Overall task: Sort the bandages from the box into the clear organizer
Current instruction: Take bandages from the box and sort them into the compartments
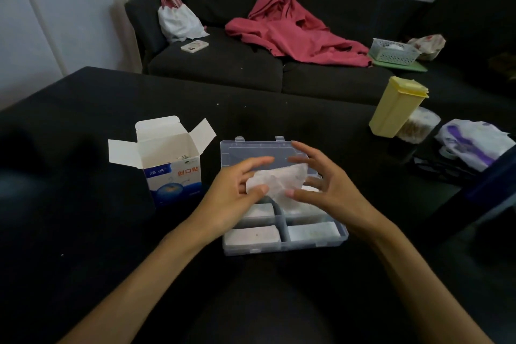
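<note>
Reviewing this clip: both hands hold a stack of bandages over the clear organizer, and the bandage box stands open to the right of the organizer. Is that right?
Not quite. The head view shows the bandage box standing open to the left of the clear organizer, not the right. The rest holds: the left hand and right hand hold the stack of bandages over the organizer.
</note>
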